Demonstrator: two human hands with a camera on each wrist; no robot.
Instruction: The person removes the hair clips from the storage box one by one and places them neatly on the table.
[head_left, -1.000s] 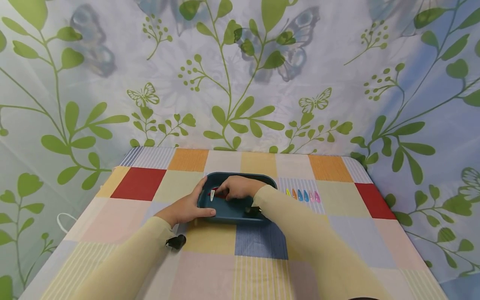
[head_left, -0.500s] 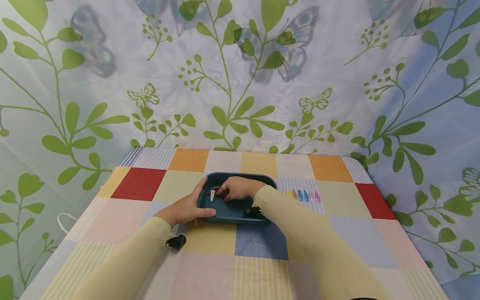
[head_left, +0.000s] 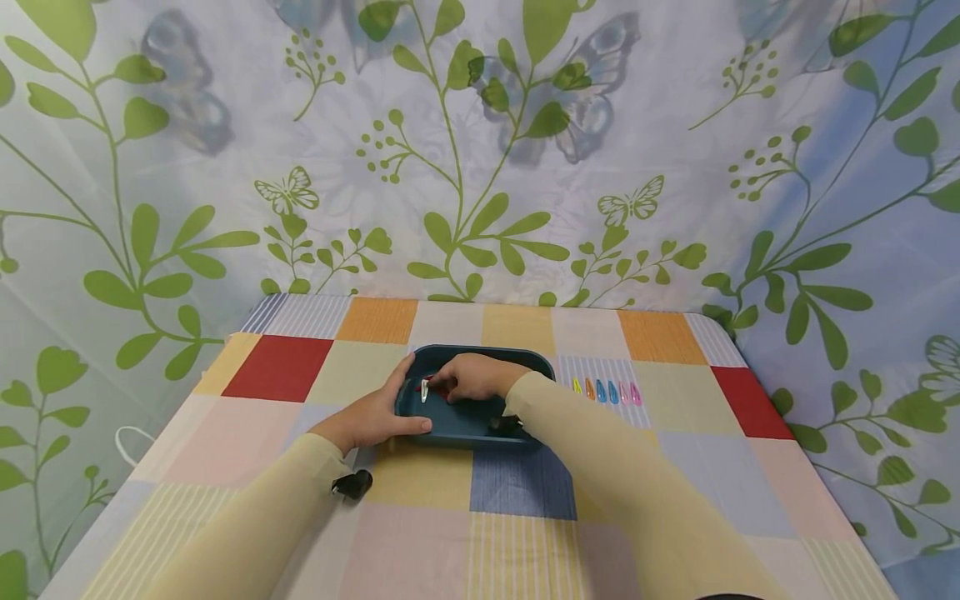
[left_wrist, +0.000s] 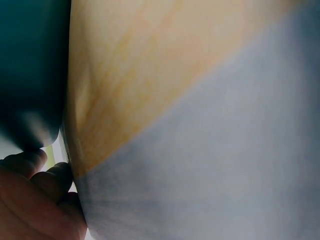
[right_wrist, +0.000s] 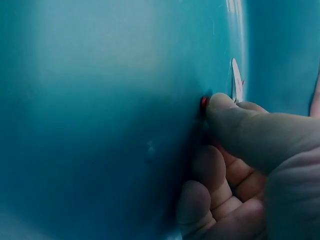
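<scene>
A dark blue tray (head_left: 450, 429) lies on the patchwork cloth. My left hand (head_left: 371, 421) grips its left end, thumb over the near corner and fingers along the outer side. My right hand (head_left: 476, 377) reaches inside, fingers curled and thumb tip against a small red thing (right_wrist: 204, 102), mostly hidden by the hand. Beside the index fingertip is a white snap hair clip (head_left: 424, 391), its slim shape also showing past the thumb in the right wrist view. Whether the fingers also hold this clip I cannot tell.
Right of the tray, several coloured hair clips (head_left: 606, 392) lie in a row: yellow, orange, blue and pink. A leaf-patterned curtain (head_left: 480, 167) hangs behind the table. A white cable (head_left: 127, 446) loops at the table's left edge.
My right index finger drew back slightly from the white hair clip, then straightened toward it again. The left hand and the tray have stayed in place.
</scene>
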